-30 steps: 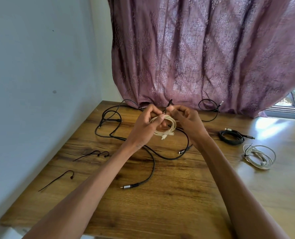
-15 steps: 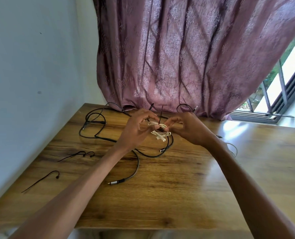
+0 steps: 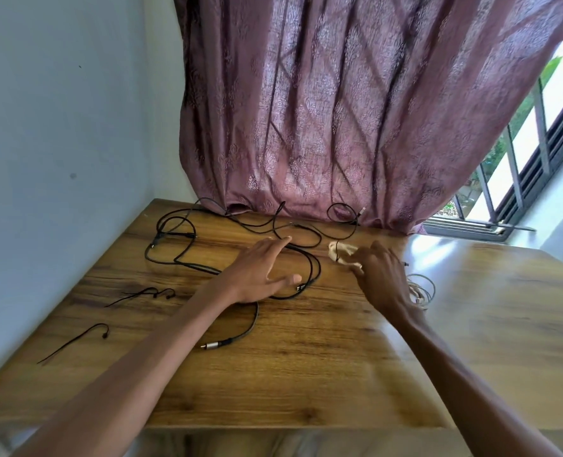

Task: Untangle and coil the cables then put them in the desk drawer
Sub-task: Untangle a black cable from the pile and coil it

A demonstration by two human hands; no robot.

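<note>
My right hand (image 3: pixel 380 275) grips a small coiled cream cable (image 3: pixel 341 252) and holds it low over the wooden desk (image 3: pixel 306 374), right of centre. My left hand (image 3: pixel 262 272) is flat and open, fingers spread, resting over a long tangled black cable (image 3: pixel 181 255) that loops across the back left of the desk. That cable's silver plug end (image 3: pixel 212 345) lies near my left forearm. Another coiled pale cable (image 3: pixel 421 290) lies just behind my right wrist, partly hidden. No drawer is in view.
Two thin black earphone leads (image 3: pixel 148 293) (image 3: pixel 75 341) lie at the desk's left side by the blue wall. A mauve curtain (image 3: pixel 339 127) hangs over the desk's back edge, with more black cable loops (image 3: pixel 342 211) at its hem. A barred window (image 3: pixel 530 166) is at right.
My hands have parted. The left hand let go of the cream coil and dropped open onto the black cable. The right hand carried the coil to the right. The camera tilted.
</note>
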